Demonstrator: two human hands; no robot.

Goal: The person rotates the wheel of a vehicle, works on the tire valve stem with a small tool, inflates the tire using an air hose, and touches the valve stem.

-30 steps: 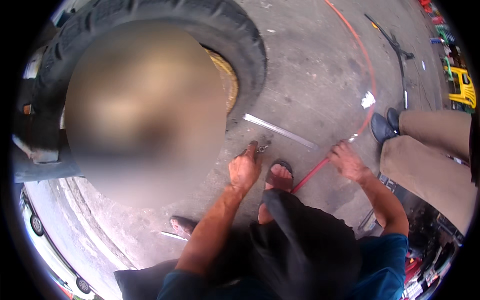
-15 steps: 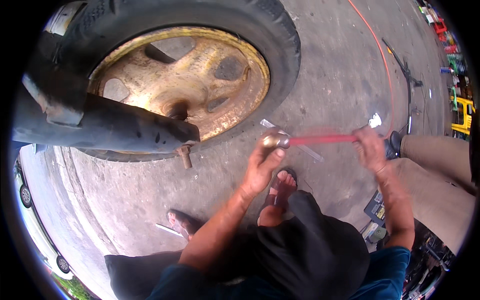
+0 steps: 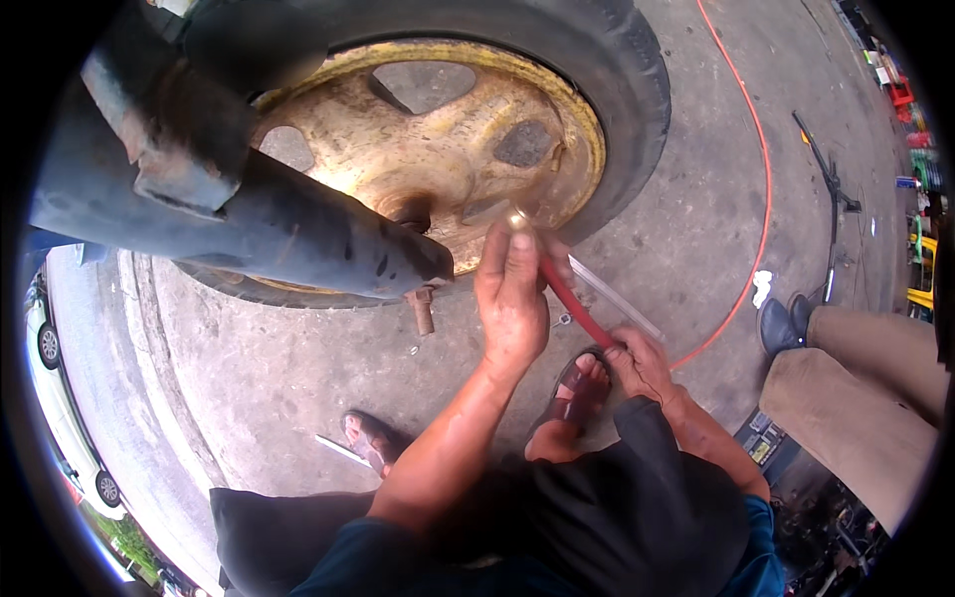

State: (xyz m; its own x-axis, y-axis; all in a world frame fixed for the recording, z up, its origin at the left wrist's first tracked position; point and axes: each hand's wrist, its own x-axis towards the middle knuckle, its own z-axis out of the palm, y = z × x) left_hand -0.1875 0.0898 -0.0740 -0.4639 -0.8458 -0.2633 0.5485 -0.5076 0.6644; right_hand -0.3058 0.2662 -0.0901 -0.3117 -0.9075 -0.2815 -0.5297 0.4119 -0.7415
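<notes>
With left hand [image 3: 512,298] fingers gripping the brass nozzle [image 3: 518,220] and right hand [image 3: 637,363] clasping the red hose [image 3: 569,303], press squarely against the yellow rim [image 3: 438,159] just beyond the fingertips.

Outdoors, on stained grey concrete floor [image 3: 696,219] in bright daylight. Along the left edge, white parked cars [image 3: 55,398] beside a strip of greenery [image 3: 129,537]; far right, colourful clutter [image 3: 910,129] by the rim.
</notes>
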